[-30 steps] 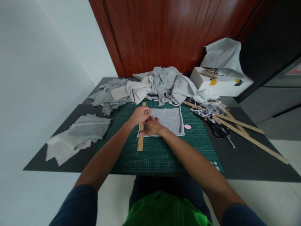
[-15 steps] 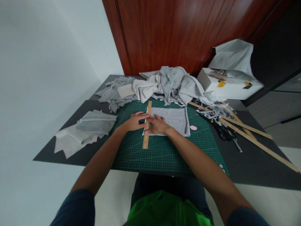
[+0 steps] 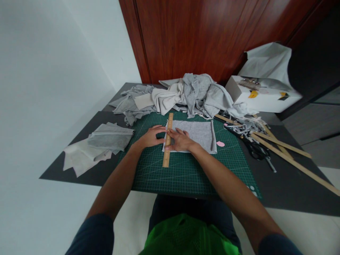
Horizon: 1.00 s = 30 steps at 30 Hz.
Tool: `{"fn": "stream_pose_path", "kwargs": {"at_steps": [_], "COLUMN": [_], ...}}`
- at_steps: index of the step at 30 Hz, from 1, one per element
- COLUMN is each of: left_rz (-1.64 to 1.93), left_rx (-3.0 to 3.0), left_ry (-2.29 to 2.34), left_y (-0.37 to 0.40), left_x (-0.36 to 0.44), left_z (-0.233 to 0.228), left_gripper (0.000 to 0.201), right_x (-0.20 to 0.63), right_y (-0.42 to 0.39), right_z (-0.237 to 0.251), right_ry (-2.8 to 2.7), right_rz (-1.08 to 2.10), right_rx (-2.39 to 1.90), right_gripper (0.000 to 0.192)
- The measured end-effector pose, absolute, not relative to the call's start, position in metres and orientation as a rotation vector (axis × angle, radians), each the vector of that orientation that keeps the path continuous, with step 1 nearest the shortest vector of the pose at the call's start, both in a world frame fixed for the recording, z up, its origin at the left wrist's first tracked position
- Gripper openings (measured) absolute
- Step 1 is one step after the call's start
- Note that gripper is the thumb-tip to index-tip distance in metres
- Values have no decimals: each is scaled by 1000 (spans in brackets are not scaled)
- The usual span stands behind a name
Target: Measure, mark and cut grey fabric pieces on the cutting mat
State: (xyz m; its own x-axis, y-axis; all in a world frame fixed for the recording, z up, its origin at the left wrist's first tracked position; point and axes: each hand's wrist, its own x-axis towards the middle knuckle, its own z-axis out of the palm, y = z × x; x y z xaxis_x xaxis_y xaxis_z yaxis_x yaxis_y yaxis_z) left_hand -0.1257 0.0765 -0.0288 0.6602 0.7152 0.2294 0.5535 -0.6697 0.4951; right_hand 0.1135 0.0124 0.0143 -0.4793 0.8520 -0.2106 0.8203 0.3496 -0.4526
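Note:
A flat piece of grey fabric (image 3: pixel 203 132) with turned edges lies on the green cutting mat (image 3: pixel 186 177). Across its left end runs a wooden ruler (image 3: pixel 166 161), nearly upright in the view and reaching past the fabric at top and bottom. My right hand (image 3: pixel 182 140) rests spread on the fabric, its fingertips and thumb pressing on the ruler. At the ruler's left side is my left hand (image 3: pixel 151 137), thumb and forefinger apart, their tips at the fabric's left edge. Whether those tips touch the ruler I cannot tell.
Crumpled grey and white cloth (image 3: pixel 196 92) is heaped along the back. Cut fabric pieces (image 3: pixel 111 136) lie at left. Black scissors (image 3: pixel 256 150), wooden strips (image 3: pixel 292 161) and scraps are at right, before a white box (image 3: pixel 273 99). A pink oval piece (image 3: pixel 220 144) sits beside the fabric.
The whole view has shifted slightly, so things appear a little further right. Both hands keep about the same places at the ruler and fabric.

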Motion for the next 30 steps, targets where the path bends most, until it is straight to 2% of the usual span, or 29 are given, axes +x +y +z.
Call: {"fn": "stream_pose_path", "kwargs": {"at_steps": [18,20,23,25,27,30], "left_rz": [584,581,582,585,585,584], "left_rx": [2510,2509,2510,2512,2511,2505], "left_ry": [991,988,987,987,992,1007], "left_y": [78,78,78,78,78,77], "left_x": [-126,-126,-125,-125,-125,-124], "left_z": [-31,-31,-31,-30,-30,-30], "left_gripper": [48,48,48,48,47,47], "right_x": [130,129,118,107,97,86], "right_y": [4,1,-3,-5,-7,-10], "right_z": [26,28,31,32,32,29], "right_ry": [-2539,-2499,-2350,-2226,-2135,-2061], "right_rz": [736,698,600,546,527,548], "right_rx": [-1692,-1701,-1774,-1851,-1930,-2027], "right_gripper": [97,87,51,37,36,45]}}
